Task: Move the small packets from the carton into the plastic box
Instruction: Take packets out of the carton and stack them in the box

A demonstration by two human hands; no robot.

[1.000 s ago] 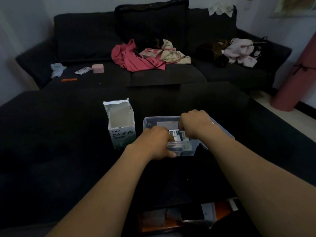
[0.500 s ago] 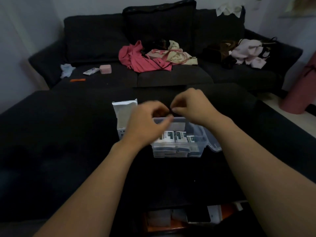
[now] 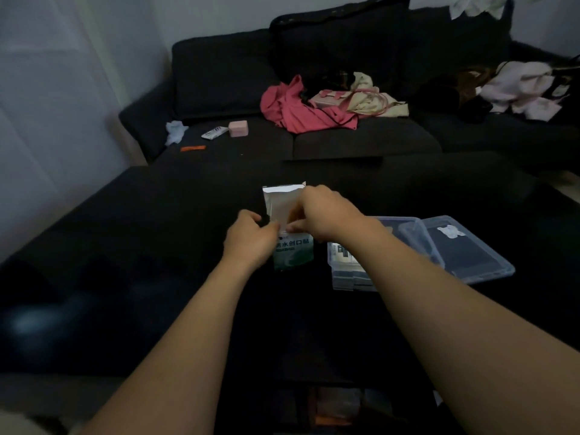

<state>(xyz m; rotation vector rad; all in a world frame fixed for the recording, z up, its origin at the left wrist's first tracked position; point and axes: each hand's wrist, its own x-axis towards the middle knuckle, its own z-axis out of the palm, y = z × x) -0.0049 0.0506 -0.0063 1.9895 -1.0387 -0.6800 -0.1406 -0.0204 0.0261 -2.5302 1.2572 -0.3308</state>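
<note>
The carton stands upright on the dark cushioned surface, its long axis vertical and its open top flap raised toward the sofa, the printed green-and-white front facing the camera. The left hand curls round the carton's left side and holds it. The right hand is at the carton's mouth, fingers bent down over the opening; whether they pinch a packet there cannot be told, as the hand hides the spot.

Just beside the carton, to its right, sits the clear plastic box, its long side running left to right. Small packets lie in its left end, partly hidden by the right forearm. The box's lid lies open, touching the box's right side and tilted outward, a white sticker on it.

Behind, the sofa carries a pink cloth, a small pink case and other loose clothes
</note>
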